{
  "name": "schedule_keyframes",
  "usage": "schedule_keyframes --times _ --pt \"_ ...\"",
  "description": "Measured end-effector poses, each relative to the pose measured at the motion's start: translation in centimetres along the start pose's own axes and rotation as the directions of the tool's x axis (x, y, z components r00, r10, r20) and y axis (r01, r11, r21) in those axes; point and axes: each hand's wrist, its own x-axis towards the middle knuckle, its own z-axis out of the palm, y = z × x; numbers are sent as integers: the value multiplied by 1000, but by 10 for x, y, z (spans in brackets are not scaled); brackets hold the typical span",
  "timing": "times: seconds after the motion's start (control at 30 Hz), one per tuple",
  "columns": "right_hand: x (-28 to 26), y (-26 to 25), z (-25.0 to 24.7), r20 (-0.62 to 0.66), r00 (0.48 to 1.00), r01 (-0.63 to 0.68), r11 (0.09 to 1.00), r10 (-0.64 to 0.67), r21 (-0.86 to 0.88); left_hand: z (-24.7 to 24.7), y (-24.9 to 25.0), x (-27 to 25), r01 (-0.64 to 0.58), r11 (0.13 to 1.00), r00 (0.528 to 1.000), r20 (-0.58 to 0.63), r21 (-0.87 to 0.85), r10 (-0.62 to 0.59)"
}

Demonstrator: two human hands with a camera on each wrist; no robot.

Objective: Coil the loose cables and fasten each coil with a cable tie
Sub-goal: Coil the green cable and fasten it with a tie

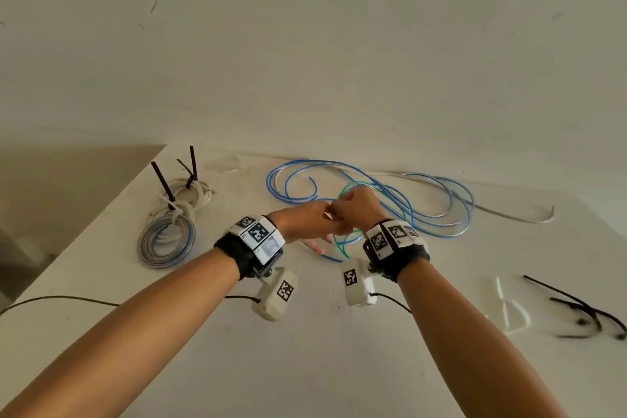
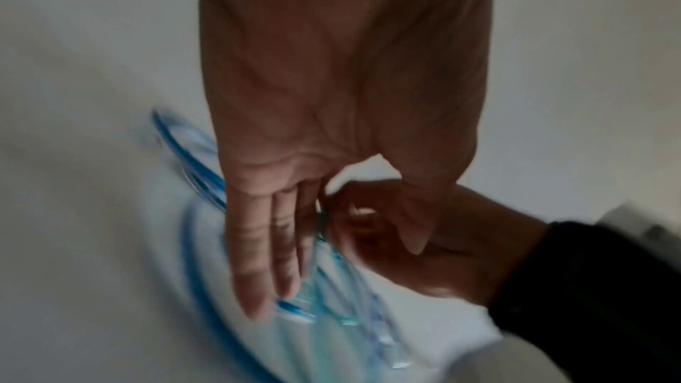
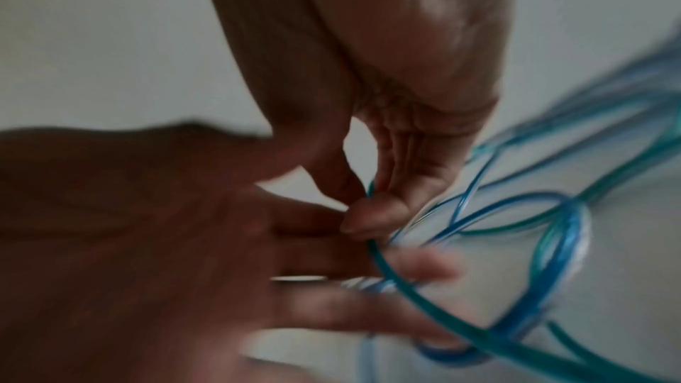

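1. Our right hand (image 1: 358, 210) pinches the green cable (image 3: 405, 278) between thumb and fingertips, above the white surface (image 1: 305, 366).
2. Our left hand (image 1: 305, 222) meets the right one thumb-side; its fingers (image 2: 258, 258) lie almost straight and spread, touching the green loop. The wrist views are blurred, so we cannot tell whether its thumb also pinches the cable.
3. The green cable loops from the pinch down below both hands, toward the surface.
4. Beyond and to the right of the right hand, the loose blue cables (image 1: 424, 200) sprawl in wide curves on the surface, with a loose white cable (image 1: 529, 219) trailing further right.
5. Well to the left of the left hand lie a tied white coil (image 1: 190, 195) and a tied blue-grey coil (image 1: 166, 243), black tie tails standing up from the white one.
6. Spare black cable ties (image 1: 587, 312) lie on the surface well to the right of the right forearm.
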Motion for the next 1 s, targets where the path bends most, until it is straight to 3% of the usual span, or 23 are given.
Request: schedule_keyframes --times 0.07,0.13,0.23,0.3,0.33,0.4,0.47,0.53,0.6,0.67,0.73,0.83,0.9,1.0 --pt "-4 -6 -12 17 1000 -21 923 16 385 5 10 -2 -105 992 990 -101 -74 98" --pt "-7 -8 -31 102 994 -103 705 44 702 0 19 -6 -197 979 949 -261 -54 177" --pt "-8 -4 -62 224 971 -238 363 81 901 -15 28 -17 -297 954 884 -367 34 289" --pt "-10 1 -82 208 971 -229 217 117 949 -27 32 -25 -316 946 879 -351 78 323" --pt "-12 3 -91 145 978 -176 215 149 961 -33 33 -28 -311 942 880 -335 127 336" --pt "-17 4 -107 15 982 -73 300 190 951 -43 32 -33 -282 923 869 -338 263 361" --pt "-23 0 -120 -66 981 -3 354 182 935 -52 33 -36 -253 902 832 -398 349 387" --pt "-30 -5 -133 -147 980 84 396 132 915 -63 36 -37 -242 886 770 -477 396 424" --pt "-37 -11 -149 -222 975 202 489 -18 849 -78 39 -37 -219 866 732 -511 450 451" --pt "-43 -16 -162 -279 942 336 576 -189 745 -91 38 -36 -165 840 789 -443 516 427" --pt "-45 -21 -171 -332 913 406 600 -237 689 -96 31 -32 -148 849 870 -342 507 356" --pt "-39 -19 -170 -361 909 409 605 -207 683 -92 19 -23 -217 911 873 -348 351 342" --pt "-29 -10 -160 -339 932 340 633 -127 695 -88 21 -19 -322 943 875 -355 79 328" --pt "-15 5 -136 -188 982 136 616 20 776 -81 29 -13 -395 857 899 -331 -332 286"
